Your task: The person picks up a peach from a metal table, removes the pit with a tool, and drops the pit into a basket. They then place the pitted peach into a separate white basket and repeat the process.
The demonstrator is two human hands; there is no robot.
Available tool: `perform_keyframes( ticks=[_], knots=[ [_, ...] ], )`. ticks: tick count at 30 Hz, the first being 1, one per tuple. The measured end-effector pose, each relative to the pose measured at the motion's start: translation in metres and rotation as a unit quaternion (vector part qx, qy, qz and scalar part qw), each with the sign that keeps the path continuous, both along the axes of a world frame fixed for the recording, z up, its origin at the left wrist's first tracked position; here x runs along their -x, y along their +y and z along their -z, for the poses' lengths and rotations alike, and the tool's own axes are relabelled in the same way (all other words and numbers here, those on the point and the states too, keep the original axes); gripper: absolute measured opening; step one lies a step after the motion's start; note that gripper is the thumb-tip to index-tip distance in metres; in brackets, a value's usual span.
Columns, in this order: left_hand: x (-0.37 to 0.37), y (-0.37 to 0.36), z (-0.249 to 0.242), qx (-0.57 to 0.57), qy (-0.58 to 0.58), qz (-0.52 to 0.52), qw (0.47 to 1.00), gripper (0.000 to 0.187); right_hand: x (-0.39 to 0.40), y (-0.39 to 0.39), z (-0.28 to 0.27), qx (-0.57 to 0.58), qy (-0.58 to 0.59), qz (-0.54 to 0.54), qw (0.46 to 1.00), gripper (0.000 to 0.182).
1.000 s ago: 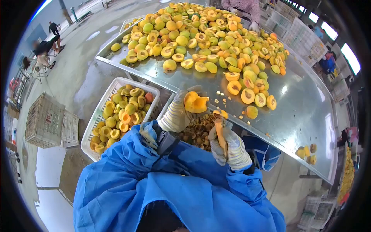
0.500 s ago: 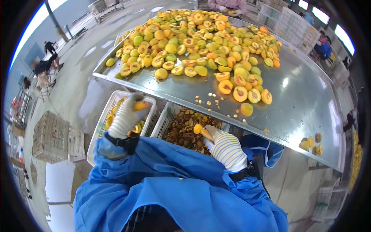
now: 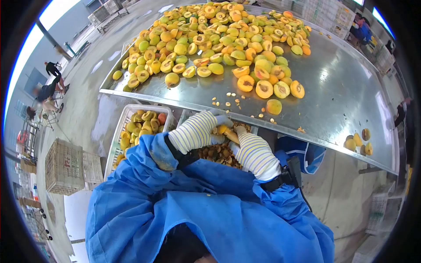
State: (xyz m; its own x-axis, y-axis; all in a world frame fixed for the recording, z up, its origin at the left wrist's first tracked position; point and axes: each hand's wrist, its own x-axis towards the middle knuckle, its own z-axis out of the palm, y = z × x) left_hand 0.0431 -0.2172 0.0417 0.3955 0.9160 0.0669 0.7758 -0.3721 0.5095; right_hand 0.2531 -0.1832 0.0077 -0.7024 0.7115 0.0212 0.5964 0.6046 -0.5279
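Observation:
My left hand, in a striped glove, has its fingers curled around a small yellow fruit piece. My right hand, also gloved, grips an orange-handled pitting tool whose tip meets that piece. Both hands are close together over a white crate of brown pits, just below the metal table's near edge. A second white crate on the left holds halved yellow fruit. A big pile of whole and halved fruit covers the far part of the table.
One loose fruit and scattered bits lie near the table edge. A few fruits sit at the right end. Empty crates stand on the floor at left. People are far left, and stacked crates stand behind the table.
My left hand has come back from the left crate, where it let go of a fruit half, and now meets my right hand over the pit crate. The right hand rose slightly.

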Motion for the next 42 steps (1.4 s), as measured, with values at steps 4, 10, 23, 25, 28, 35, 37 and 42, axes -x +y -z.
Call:
perform_keyframes(
  ticks=[4,10,23,25,28,35,37,42],
  knots=[
    [0.004,-0.001,0.006,0.057,-0.085,-0.018,0.995,0.034,-0.001,0.000,-0.007,0.005,-0.037,-0.004,0.999,0.037],
    [0.037,0.005,0.007,0.145,-0.064,-0.103,0.982,0.033,-0.008,0.008,-0.005,0.002,-0.040,0.004,0.999,0.035],
    [-0.014,0.187,0.005,-0.001,0.196,-0.155,0.968,0.055,-0.011,0.010,-0.035,-0.064,0.327,0.123,0.935,0.033],
    [-0.031,0.196,-0.003,0.025,0.247,-0.172,0.953,0.058,-0.012,0.011,-0.032,-0.040,0.334,0.119,0.934,0.037],
    [-0.031,0.191,-0.006,0.059,0.243,-0.173,0.953,0.063,-0.011,0.003,-0.044,0.026,0.344,0.102,0.933,0.040],
    [0.008,0.144,0.020,0.053,-0.086,-0.250,0.963,0.060,-0.009,0.006,-0.023,0.103,0.388,0.070,0.913,0.041],
    [0.022,0.114,0.024,0.051,-0.454,-0.220,0.862,0.051,-0.008,0.006,-0.020,0.081,0.375,0.072,0.921,0.042],
    [0.000,0.024,0.004,0.138,-0.813,-0.123,0.551,0.034,0.006,-0.008,-0.024,0.092,0.327,0.046,0.940,0.043]
  ],
)
